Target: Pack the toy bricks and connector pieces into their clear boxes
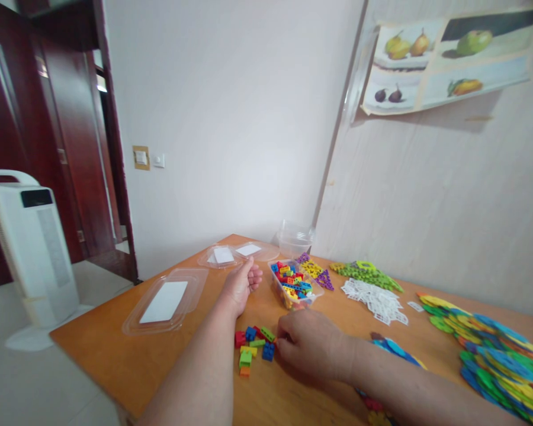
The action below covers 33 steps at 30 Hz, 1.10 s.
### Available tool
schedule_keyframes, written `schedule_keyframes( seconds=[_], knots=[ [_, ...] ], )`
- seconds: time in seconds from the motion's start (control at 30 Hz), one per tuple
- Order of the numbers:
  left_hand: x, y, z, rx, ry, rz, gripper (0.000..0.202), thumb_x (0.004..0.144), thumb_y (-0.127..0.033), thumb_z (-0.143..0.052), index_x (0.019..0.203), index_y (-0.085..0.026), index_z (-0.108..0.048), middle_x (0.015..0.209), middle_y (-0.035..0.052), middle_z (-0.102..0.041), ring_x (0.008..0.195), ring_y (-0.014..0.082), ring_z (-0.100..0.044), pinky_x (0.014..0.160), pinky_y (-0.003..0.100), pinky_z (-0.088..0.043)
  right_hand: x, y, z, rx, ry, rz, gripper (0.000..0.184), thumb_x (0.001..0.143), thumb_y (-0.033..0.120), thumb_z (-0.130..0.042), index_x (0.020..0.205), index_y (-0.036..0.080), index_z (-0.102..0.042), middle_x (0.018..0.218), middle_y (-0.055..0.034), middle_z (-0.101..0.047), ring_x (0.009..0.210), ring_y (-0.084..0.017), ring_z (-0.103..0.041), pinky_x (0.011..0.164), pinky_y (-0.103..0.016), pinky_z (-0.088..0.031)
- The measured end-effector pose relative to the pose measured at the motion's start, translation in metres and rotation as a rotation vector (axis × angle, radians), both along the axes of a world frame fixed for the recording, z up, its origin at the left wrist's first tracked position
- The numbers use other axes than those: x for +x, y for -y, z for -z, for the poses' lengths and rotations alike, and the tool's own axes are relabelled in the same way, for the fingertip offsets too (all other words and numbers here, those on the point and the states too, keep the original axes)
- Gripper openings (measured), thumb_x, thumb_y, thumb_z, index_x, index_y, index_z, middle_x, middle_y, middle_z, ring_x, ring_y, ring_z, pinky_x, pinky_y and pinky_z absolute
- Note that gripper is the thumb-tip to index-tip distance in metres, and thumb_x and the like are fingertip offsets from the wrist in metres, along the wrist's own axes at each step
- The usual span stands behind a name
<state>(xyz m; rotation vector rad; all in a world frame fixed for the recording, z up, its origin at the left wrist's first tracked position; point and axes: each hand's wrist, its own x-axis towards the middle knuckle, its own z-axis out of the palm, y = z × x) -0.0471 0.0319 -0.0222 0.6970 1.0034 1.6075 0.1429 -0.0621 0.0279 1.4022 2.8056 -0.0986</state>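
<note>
My left hand [243, 283] rests on the orange table [115, 355] with its fingers curled into a loose fist, just left of a clear tub of coloured toy bricks [292, 285]; whatever it may hold is hidden. My right hand [311, 346] lies palm down near the table's front, fingertips bent onto a small pile of loose bricks [253, 346] in red, blue, green and orange. I cannot see whether its fingers pinch a brick.
Three clear lids with white labels [166, 302] [221, 256] [253, 251] lie at the left and back. An empty clear tub [295, 239] stands by the wall. Flat plastic pieces in purple, yellow, green [366, 273], white [377, 300] and mixed colours [493, 349] cover the right. A white heater [31, 248] stands on the floor.
</note>
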Motion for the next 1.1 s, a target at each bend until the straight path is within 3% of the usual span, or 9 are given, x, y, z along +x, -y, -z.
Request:
schedule_keyframes(
  seconds=[0.3,0.47,0.6,0.73,0.93,1.1],
  knots=[
    [0.0,0.001,-0.001,0.015,-0.001,0.0,0.043,0.073,-0.054,-0.072,0.082,-0.012,-0.063,0.071,0.008,-0.069,0.057,0.0118,-0.061,0.057,0.023,-0.045,0.004,0.005,0.005,0.037,-0.08,0.013,0.025,0.083,0.029,-0.05,0.082,0.021,-0.074,0.083,-0.0072,-0.076,0.071,-0.018,-0.066,0.056,-0.026,-0.032],
    [0.001,0.001,-0.002,0.007,-0.01,-0.002,0.044,0.073,-0.055,-0.072,0.083,-0.013,-0.063,0.072,0.0076,-0.069,0.057,0.0115,-0.061,0.058,0.023,-0.045,0.02,-0.012,-0.017,0.174,-0.212,0.041,0.023,0.088,0.029,-0.05,0.078,0.021,-0.069,0.08,-0.003,-0.073,0.07,-0.014,-0.062,0.058,-0.024,-0.031],
    [0.001,0.002,-0.002,0.01,-0.009,0.001,0.044,0.072,-0.055,-0.073,0.083,-0.014,-0.063,0.071,0.0053,-0.068,0.059,0.0116,-0.061,0.059,0.023,-0.045,0.039,-0.039,-0.037,0.28,-0.217,0.18,0.025,0.09,0.033,-0.047,0.08,0.02,-0.067,0.078,-0.0036,-0.071,0.069,-0.014,-0.06,0.057,-0.025,-0.029],
    [0.001,0.003,-0.002,0.003,-0.009,-0.003,0.045,0.071,-0.056,-0.073,0.083,-0.014,-0.063,0.071,0.0053,-0.068,0.059,0.012,-0.061,0.059,0.023,-0.045,0.049,-0.052,-0.038,0.262,-0.26,0.22,0.025,0.091,0.034,-0.048,0.084,0.02,-0.067,0.083,-0.004,-0.071,0.073,-0.015,-0.061,0.06,-0.024,-0.031],
    [0.002,0.004,-0.003,0.01,-0.011,0.006,0.044,0.072,-0.055,-0.072,0.082,-0.014,-0.063,0.073,0.0064,-0.069,0.059,0.0117,-0.061,0.059,0.023,-0.044,0.029,-0.026,-0.017,0.141,-0.322,0.04,0.02,0.089,0.024,-0.047,0.081,0.02,-0.065,0.08,-0.0013,-0.069,0.07,-0.013,-0.059,0.06,-0.022,-0.034],
    [0.002,0.003,-0.003,-0.001,-0.006,-0.002,0.044,0.073,-0.055,-0.072,0.081,-0.013,-0.064,0.072,0.0075,-0.069,0.058,0.0116,-0.061,0.058,0.023,-0.044,0.006,-0.006,0.0,0.073,-0.262,-0.159,0.026,0.086,0.02,-0.049,0.101,0.025,-0.07,0.09,-0.0022,-0.07,0.077,-0.014,-0.061,0.066,-0.022,-0.037]
  ],
)
